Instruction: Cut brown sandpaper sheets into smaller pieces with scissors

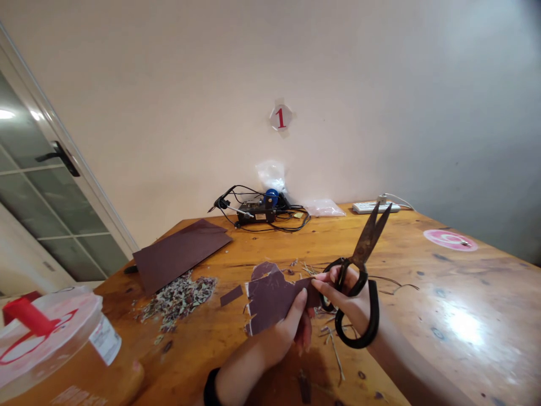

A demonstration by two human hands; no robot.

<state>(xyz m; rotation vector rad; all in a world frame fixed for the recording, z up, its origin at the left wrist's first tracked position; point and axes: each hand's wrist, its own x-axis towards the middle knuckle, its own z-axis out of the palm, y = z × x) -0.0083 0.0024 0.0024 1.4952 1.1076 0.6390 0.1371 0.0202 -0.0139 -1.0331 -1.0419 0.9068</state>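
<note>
My left hand (pixel 291 321) pinches a dark maroon sheet of paper (pixel 270 299) between thumb and fingers. The sheet has an irregular outline, with notches along its pale left edge. My right hand (pixel 346 290) grips the same sheet's right end with its fingertips. Black-handled scissors (pixel 359 265) hang on that right hand, blades pointing up and slightly parted, away from the paper. A small maroon strip (pixel 231 295) lies on the table just left of the sheet. Some right-hand fingers are hidden behind the scissor handles.
Dried plant bits (pixel 180 299) are heaped at left, beside large maroon sheets (pixel 181 251). A lidded plastic tub (pixel 54 349) stands at front left. Thin dry stems (pixel 336 349) lie under my hands. Behind are a black cabled device (pixel 257 211) and a power strip (pixel 374 207).
</note>
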